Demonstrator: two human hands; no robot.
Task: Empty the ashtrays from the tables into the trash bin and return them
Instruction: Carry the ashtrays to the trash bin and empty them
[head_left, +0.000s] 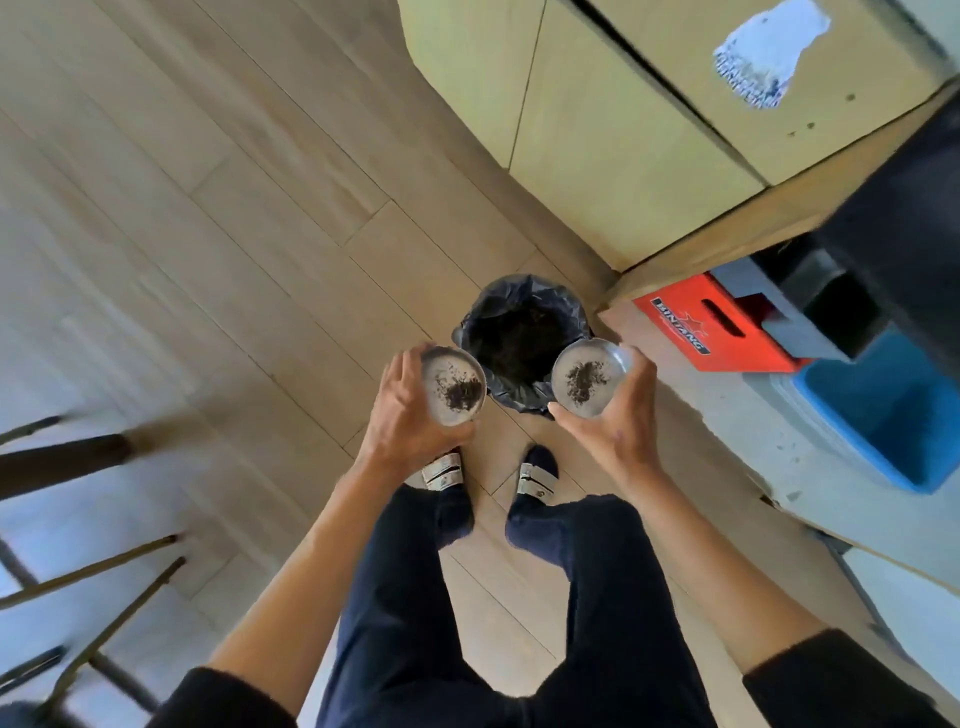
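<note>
I stand over a small trash bin (524, 340) lined with a black bag, dark waste inside it. My left hand (402, 410) holds a round metal ashtray (453, 385) with a dark heap of ash, level, just left of the bin's rim. My right hand (615, 415) holds a second round metal ashtray (587, 376), also with ash in it, level, just right of the rim. Both ashtrays hover beside the bin's opening, not over it.
A pale wooden cabinet (623, 130) rises behind the bin. To the right sit a red crate (727, 332) and a blue tub (893, 410) on a lower ledge. Chair legs (93, 571) stand at the left. My feet (493, 483) are close to the bin on wood flooring.
</note>
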